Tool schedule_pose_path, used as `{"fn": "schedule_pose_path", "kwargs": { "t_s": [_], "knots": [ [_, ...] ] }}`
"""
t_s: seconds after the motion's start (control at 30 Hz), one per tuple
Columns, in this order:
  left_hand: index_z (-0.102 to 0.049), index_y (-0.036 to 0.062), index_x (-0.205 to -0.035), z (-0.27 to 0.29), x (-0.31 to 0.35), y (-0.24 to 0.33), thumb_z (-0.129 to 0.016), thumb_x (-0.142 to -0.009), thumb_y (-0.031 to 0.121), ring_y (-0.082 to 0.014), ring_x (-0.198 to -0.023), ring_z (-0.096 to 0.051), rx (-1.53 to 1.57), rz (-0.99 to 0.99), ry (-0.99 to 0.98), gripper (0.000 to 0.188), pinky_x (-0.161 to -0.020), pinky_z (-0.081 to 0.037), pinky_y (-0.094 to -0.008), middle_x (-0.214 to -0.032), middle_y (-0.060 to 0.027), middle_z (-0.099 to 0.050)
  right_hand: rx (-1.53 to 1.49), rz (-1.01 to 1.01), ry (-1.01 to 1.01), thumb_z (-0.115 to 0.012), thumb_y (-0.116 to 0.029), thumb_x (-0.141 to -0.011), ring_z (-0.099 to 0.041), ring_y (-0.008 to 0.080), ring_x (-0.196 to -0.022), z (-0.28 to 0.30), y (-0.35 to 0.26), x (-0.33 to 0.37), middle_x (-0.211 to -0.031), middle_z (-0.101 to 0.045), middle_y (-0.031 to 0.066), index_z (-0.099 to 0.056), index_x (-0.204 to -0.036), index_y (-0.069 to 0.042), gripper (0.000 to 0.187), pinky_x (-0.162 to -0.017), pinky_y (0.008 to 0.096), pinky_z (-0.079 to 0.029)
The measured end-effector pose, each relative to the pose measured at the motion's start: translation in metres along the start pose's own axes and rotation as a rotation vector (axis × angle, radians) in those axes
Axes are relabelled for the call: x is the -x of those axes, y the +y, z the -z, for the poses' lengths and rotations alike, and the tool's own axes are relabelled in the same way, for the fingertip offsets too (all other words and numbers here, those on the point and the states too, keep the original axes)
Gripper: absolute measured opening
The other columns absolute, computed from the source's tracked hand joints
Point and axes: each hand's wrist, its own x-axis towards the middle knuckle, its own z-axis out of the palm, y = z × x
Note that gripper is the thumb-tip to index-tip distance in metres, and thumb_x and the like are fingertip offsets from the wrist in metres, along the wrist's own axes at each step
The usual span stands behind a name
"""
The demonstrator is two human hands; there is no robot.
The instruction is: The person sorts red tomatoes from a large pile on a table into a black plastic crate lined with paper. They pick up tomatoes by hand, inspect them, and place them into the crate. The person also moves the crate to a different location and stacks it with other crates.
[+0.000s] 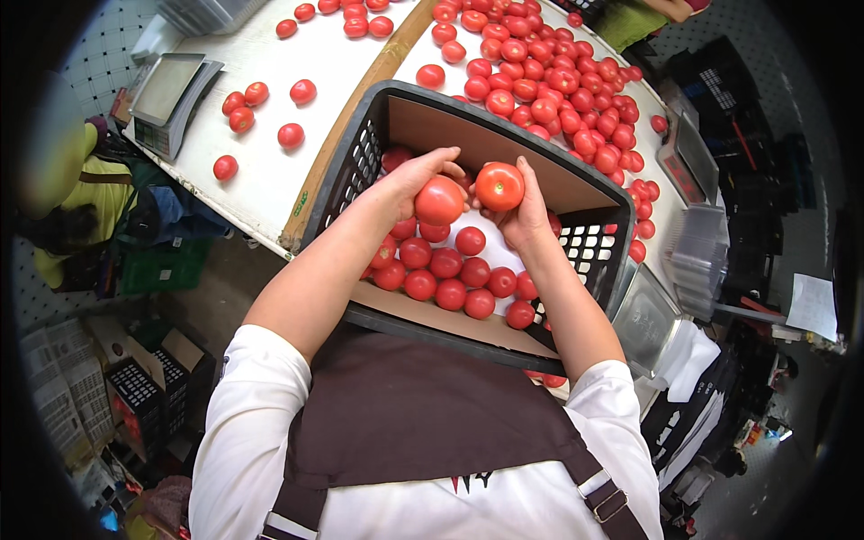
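Left of the left grip [419, 175], a wooden strip [360, 112] crosses the surface [261, 175]; farther left are a grey flat-topped device [168, 87] and a yellow-clad co-worker [101, 186]. Well right of the right grip [528, 211] stand clear stacked containers [698, 256], then a white sheet [812, 306].

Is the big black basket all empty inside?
No, many red tomatoes lie inside the black basket, below the person's two hands.

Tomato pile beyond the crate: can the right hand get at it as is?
Probably not yet: the right hand cups a tomato, and the crate's far rim stands between it and the pile. The pile lies uncovered, so an emptied hand could likely reach over.
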Motion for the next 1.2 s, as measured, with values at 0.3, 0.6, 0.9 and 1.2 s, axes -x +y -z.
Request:
{"fn": "schedule_pose_path", "kwargs": {
  "t_s": [0.3, 0.6, 0.9, 1.2],
  "knots": [
    [-0.058, -0.0004, -0.123, 0.0, -0.002, -0.005, -0.053, -0.088, 0.068, -0.0295, -0.074, -0.072, 0.205, -0.085, -0.299, 0.077, -0.061, -0.062, -0.0374, -0.103, -0.0232, -0.068, 0.802, 0.545, 0.112, -0.045, -0.027, -0.102, -0.066, 0.0245, -0.1, 0.014, -0.002, -0.027, -0.108, -0.068, 0.0134, -0.061, -0.114, -0.002, 0.033, -0.086, 0.0364, -0.052],
    [-0.06, 0.0015, -0.117, 0.001, 0.007, 0.009, -0.047, -0.083, 0.079, -0.0283, -0.076, -0.072, 0.374, -0.245, -0.244, 0.085, -0.066, -0.06, -0.0446, -0.108, -0.0183, -0.068, 2.122, 0.545, 0.484, -0.071, -0.035, -0.076, -0.051, 0.0404, -0.113, 0.071, 0.084, -0.074, -0.117, -0.053, 0.0212, -0.051, -0.131, -0.013, 0.062, -0.091, 0.0526, -0.044],
    [-0.061, 0.0028, -0.11, -0.002, 0.002, 0.009, -0.046, -0.085, 0.077, -0.0313, -0.08, -0.07, 0.353, -0.178, -0.111, 0.08, -0.069, -0.058, -0.0471, -0.091, -0.0173, -0.07, 0.453, -0.027, 0.17, -0.047, -0.049, -0.091, -0.063, 0.0211, -0.089, 0.066, 0.027, -0.028, -0.109, -0.066, 0.0113, -0.055, -0.124, -0.01, 0.052, -0.074, 0.0349, -0.046],
    [-0.054, 0.0029, -0.125, -0.007, 0.009, 0.005, -0.043, -0.082, 0.083, -0.037, -0.1, -0.068, 0.215, -0.074, -0.167, 0.091, -0.065, -0.061, -0.0441, -0.109, -0.0191, -0.067, 0.313, 0.222, 0.102, -0.04, -0.046, -0.098, -0.063, 0.0151, -0.073, 0.005, -0.015, 0.018, -0.097, -0.067, 0.01, -0.055, -0.123, -0.007, 0.049, -0.059, 0.028, -0.045]
  ]
}}
